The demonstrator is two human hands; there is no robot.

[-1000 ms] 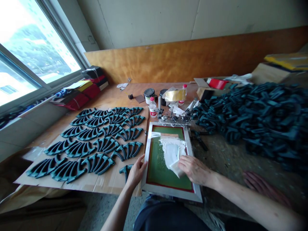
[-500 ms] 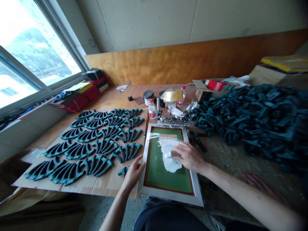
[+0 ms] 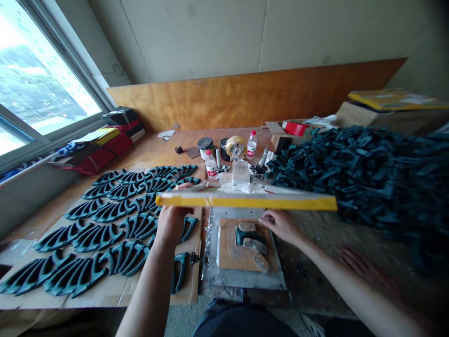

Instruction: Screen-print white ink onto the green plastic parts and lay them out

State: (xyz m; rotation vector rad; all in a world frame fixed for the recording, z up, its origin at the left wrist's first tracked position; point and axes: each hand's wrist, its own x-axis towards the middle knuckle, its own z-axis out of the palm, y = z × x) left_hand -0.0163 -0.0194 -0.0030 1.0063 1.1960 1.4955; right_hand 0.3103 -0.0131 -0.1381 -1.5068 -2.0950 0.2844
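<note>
Head camera: the person's left hand [image 3: 171, 221] grips the left end of a raised frame [image 3: 245, 202], thumb and fingers clamped around its edge. The frame is seen nearly edge-on, its near side a yellow strip, above the far part of a metal plate [image 3: 245, 280]. On the plate lies a brown board [image 3: 228, 255] bearing one dark green handle [image 3: 240, 237] set among small blocks [image 3: 255, 245]. The right hand [image 3: 280, 225] is just beside the board's far right corner, fingers curled; whether they pinch anything cannot be told. To the left, more green handles [image 3: 128, 259] lie in rows on cardboard [image 3: 189, 291]. To the right rises a large pile of dark parts [image 3: 351, 173]. Two bottles with red caps [image 3: 251, 146] stand on the far side.
</note>
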